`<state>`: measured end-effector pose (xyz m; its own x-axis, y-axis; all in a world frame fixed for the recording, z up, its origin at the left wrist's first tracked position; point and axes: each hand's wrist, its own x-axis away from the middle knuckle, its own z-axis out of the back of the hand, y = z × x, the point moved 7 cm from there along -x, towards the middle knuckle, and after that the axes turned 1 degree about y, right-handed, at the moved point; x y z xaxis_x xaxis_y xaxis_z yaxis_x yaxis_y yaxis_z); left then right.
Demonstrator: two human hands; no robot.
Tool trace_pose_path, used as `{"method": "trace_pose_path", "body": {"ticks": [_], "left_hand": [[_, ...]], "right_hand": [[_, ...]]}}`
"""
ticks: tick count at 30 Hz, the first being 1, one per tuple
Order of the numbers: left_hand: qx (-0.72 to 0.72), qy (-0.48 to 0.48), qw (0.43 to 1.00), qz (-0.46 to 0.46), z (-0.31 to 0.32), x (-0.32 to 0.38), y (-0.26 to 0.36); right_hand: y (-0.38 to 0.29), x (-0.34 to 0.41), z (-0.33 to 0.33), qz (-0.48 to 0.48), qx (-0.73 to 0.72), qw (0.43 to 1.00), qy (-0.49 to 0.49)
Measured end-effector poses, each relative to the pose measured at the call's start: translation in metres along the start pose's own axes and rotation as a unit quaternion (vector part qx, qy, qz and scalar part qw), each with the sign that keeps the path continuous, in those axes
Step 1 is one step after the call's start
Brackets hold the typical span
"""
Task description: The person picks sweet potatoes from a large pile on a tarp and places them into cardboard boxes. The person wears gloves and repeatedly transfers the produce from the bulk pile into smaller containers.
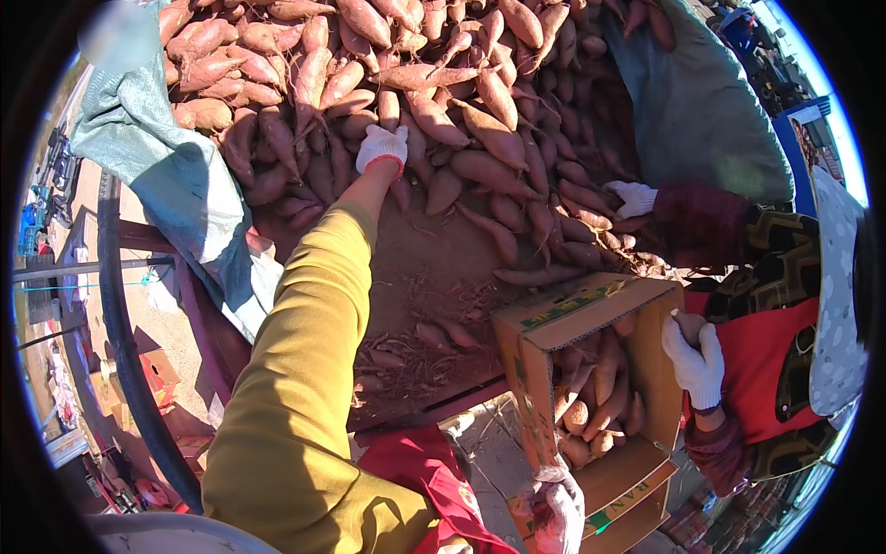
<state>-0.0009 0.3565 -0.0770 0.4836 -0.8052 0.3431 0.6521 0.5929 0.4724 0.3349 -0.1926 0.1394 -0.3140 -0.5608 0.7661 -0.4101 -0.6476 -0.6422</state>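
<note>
My left hand (383,149), in a white knit glove with a red cuff, reaches out to the near face of a large heap of sweet potatoes (484,124). Its fingers rest among the roots, and whether they grip one is hidden. At the bottom, my right hand (559,509), in a soiled white glove, holds the near edge of an open cardboard box (529,388). The box lies tilted beside the truck bed's edge, with several sweet potatoes (601,395) inside.
At right, a co-worker holds a sweet potato (689,327) in one gloved hand (695,367); the other (633,199) touches the heap. Loose rootlets (408,360) litter the bed. A green tarpaulin (187,166) drapes the left side, near a dark curved bar (124,332).
</note>
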Motion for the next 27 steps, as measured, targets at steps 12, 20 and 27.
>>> {"method": "trace_pose_path", "body": {"ticks": [12, 20, 27], "left_hand": [[-0.014, -0.184, 0.977, -0.111, 0.034, 0.059, -0.074], [0.386, -0.585, 0.714, -0.001, -0.027, 0.237, -0.134], [-0.093, -0.498, 0.807, -0.303, 0.010, 0.224, -0.047]], "right_hand": [[0.002, -0.103, -0.150, -0.108, 0.019, 0.969, -0.221], [0.017, -0.173, -0.187, -0.078, -0.048, 0.987, -0.132], [0.034, -0.190, -0.168, -0.105, -0.133, 0.981, -0.095]]}}
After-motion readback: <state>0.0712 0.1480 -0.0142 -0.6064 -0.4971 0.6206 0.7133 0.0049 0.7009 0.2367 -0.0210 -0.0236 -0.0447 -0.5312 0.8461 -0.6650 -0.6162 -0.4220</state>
